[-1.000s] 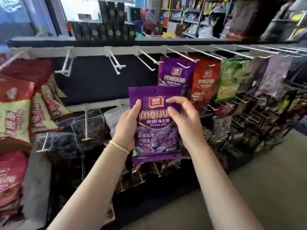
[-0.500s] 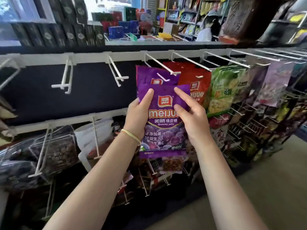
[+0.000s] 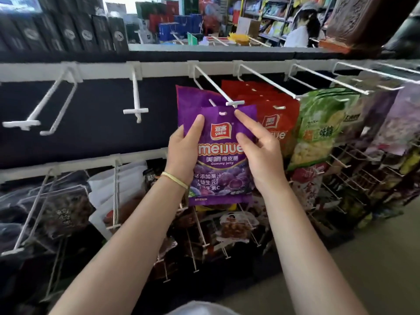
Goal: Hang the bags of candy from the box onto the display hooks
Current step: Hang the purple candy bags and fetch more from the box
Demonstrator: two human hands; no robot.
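Both hands grasp purple candy bag (image 3: 223, 155): L hand (image 3: 184, 151) pinches left edge, R hand (image 3: 261, 153) right edge. Bag's hang hole just below hook tip (image 3: 235, 103).

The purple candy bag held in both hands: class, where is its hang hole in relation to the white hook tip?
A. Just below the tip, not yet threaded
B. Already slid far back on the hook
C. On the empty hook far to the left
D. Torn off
A: the purple candy bag, held by the left hand and right hand, has its hang hole just under the white hook tip, with no wire through it.
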